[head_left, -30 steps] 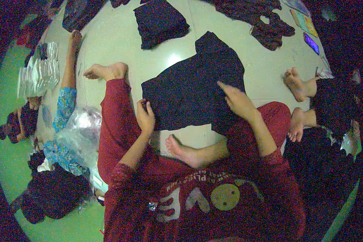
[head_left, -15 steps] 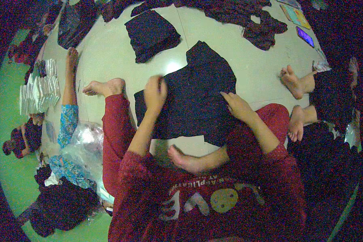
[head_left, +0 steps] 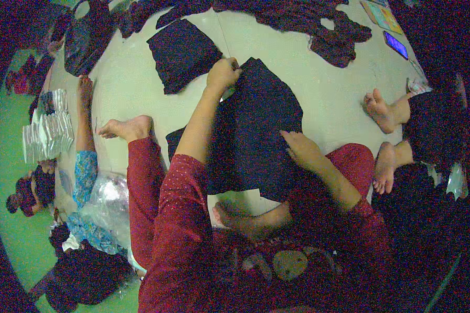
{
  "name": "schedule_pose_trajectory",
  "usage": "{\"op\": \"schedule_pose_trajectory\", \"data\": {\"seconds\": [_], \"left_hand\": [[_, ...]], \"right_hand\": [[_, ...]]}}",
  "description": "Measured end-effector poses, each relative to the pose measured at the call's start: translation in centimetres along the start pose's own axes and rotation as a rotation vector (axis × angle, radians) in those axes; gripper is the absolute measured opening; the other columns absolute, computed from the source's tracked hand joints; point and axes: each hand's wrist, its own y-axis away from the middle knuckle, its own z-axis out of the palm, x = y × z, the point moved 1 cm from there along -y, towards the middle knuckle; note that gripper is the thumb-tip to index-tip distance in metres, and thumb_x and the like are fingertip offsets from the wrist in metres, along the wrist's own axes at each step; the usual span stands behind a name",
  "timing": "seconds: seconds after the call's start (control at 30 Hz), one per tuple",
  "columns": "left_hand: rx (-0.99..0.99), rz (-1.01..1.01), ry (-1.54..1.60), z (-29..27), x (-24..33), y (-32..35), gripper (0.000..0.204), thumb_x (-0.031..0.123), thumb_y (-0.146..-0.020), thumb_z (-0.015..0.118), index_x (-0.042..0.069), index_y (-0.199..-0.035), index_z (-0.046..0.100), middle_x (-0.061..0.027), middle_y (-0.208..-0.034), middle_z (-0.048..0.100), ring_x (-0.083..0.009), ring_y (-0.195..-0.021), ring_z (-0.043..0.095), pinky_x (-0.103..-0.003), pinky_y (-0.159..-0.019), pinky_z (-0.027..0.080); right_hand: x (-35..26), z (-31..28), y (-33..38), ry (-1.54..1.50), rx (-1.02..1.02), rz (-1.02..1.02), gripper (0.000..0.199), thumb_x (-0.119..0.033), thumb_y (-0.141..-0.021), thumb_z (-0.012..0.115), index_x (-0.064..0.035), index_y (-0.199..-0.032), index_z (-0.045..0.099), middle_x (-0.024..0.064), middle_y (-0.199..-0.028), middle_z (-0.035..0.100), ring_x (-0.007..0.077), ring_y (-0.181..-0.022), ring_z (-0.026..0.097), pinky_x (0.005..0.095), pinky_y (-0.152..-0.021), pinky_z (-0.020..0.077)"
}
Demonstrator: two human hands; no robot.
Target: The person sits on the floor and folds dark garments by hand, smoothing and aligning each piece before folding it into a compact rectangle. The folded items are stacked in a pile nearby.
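Observation:
A black garment [head_left: 261, 120] lies spread on the floor in front of me, between my legs, its exact kind hard to make out in the dark cloth. My left hand [head_left: 224, 74] reaches to its far upper corner, with the fingers curled closed at the cloth's edge. On the garment's right side rests my right hand [head_left: 302, 148], its fingers stretched out and lying flat. Just beyond my left hand is a separate folded black cloth [head_left: 184, 55].
More dark clothes [head_left: 303, 21] lie along the far side. A stack of plastic-wrapped packets [head_left: 49, 128] and clear plastic [head_left: 109, 201] are at left. A lit phone [head_left: 396, 45] lies far right. Other people's feet [head_left: 379, 110] and a blue-patterned trouser leg [head_left: 85, 172] flank me.
My left hand has moved away from me and right, from the garment's left part to its far corner, and its fingers have closed. My right hand stays at the right edge.

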Motion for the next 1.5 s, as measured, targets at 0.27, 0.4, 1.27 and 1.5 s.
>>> {"op": "schedule_pose_trajectory", "data": {"seconds": [0.27,0.4,1.27,1.5], "left_hand": [[-0.003,-0.248,0.264,0.6,-0.2,-2.4,0.046,0.039,-0.063,0.068,-0.002,-0.081,0.060,-0.0200,-0.082,0.063,-0.0305,-0.079,0.062,-0.038,-0.073,0.047],[-0.238,-0.382,0.228,0.2,0.0,-2.2,0.051,0.044,-0.065,0.070,-0.003,-0.083,0.063,-0.0130,-0.077,0.063,-0.0193,-0.069,0.061,-0.033,-0.065,0.048],[0.233,0.466,0.022,4.4,6.4,15.7,0.026,0.016,-0.072,0.063,0.006,-0.095,0.056,-0.0149,-0.107,0.052,-0.0316,-0.094,0.053,-0.041,-0.080,0.044],[-0.049,0.064,0.385,1.7,5.7,5.8,0.027,0.021,-0.075,0.064,0.007,-0.097,0.060,-0.0159,-0.103,0.054,-0.0334,-0.083,0.059,-0.041,-0.073,0.047]], "right_hand": [[0.5,-0.8,-1.1,-0.061,-0.049,0.046,0.045,-0.007,-0.081,0.049,-0.0038,-0.124,0.038,0.0200,-0.102,0.052,0.0361,-0.095,0.050,0.0412,-0.085,0.0422],[0.9,-0.3,-1.4,-0.052,-0.065,0.069,0.039,-0.007,-0.084,0.045,-0.0045,-0.122,0.040,0.0204,-0.101,0.053,0.0363,-0.093,0.052,0.0415,-0.083,0.0431],[4.0,-10.5,-1.1,-0.351,0.142,0.084,0.052,0.001,-0.081,0.041,-0.0113,-0.131,0.036,0.0126,-0.101,0.059,0.0227,-0.092,0.057,0.0311,-0.084,0.0425],[2.8,-8.6,-3.2,-0.499,0.066,0.048,0.050,0.001,-0.083,0.041,-0.0123,-0.131,0.036,0.0095,-0.097,0.061,0.0150,-0.084,0.056,0.0285,-0.080,0.0437]]}}
